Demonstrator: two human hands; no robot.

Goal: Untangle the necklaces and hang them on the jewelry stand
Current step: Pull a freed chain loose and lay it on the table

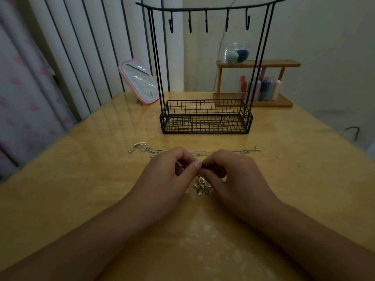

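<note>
A black wire jewelry stand (206, 126) with a basket base and a top bar of several bare hooks stands mid-table. Thin silver necklaces (223, 152) lie stretched in a line in front of it, from a loop at the left to a clasp at the right. My left hand (172, 175) and my right hand (233, 177) meet just before that line, fingertips pinched together on a chain. A silver flower pendant (202, 186) hangs below the pinch, touching the table. The chain between my fingers is mostly hidden.
A pink-framed mirror (140, 82) leans at the back left. Behind the stand on the right, a wooden shelf (257, 64) carries a clear jar with sponges (236, 53) and a row of small bottles (261, 90). The table's right edge slants nearby.
</note>
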